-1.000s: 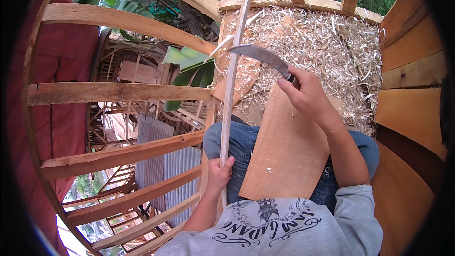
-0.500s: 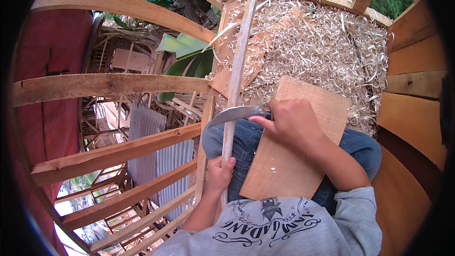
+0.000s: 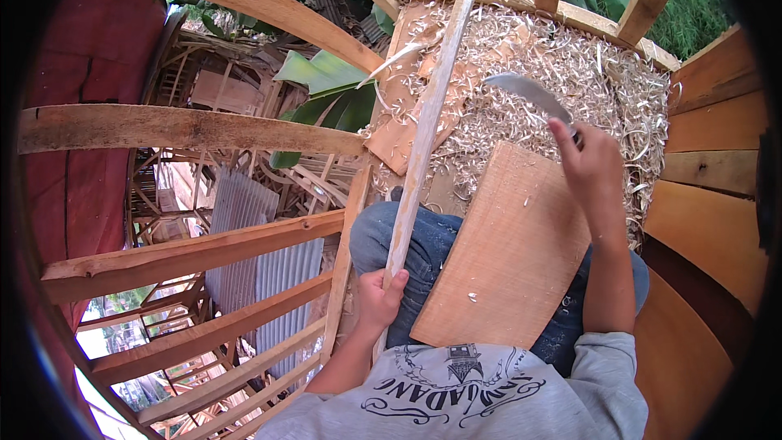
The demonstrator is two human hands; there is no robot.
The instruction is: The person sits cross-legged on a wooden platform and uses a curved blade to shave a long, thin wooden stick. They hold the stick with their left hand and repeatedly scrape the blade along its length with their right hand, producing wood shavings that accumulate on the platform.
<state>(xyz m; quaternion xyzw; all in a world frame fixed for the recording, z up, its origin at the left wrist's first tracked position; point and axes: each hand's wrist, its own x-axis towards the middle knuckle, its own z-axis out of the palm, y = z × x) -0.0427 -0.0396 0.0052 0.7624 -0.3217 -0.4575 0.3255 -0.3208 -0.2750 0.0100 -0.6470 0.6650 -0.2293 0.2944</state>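
A long, pale wooden stick [image 3: 434,106] slants up from my lap past the far edge of the platform. My left hand [image 3: 383,297] is closed around its lower part, thumb on top. In my right hand [image 3: 593,165] is a curved knife [image 3: 529,90], gripped by its dark handle, which the fingers mostly hide. The blade points left above the wood shavings, apart from the stick. Across my legs lies a flat wooden board [image 3: 509,253], with a small shaving on it, just left of my right forearm.
Curled wood shavings [image 3: 521,126] cover much of the floor ahead. A slatted wooden railing [image 3: 195,129] runs along the left, with corrugated metal sheets [image 3: 281,285] below it. Curved plank walling [image 3: 709,195] rises on the right. Banana leaves [image 3: 326,81] hang beyond the left railing.
My right hand has swung the knife away from the stick, forward and to the right. The stick's far end appears shifted rightward, while my left hand keeps its grip.
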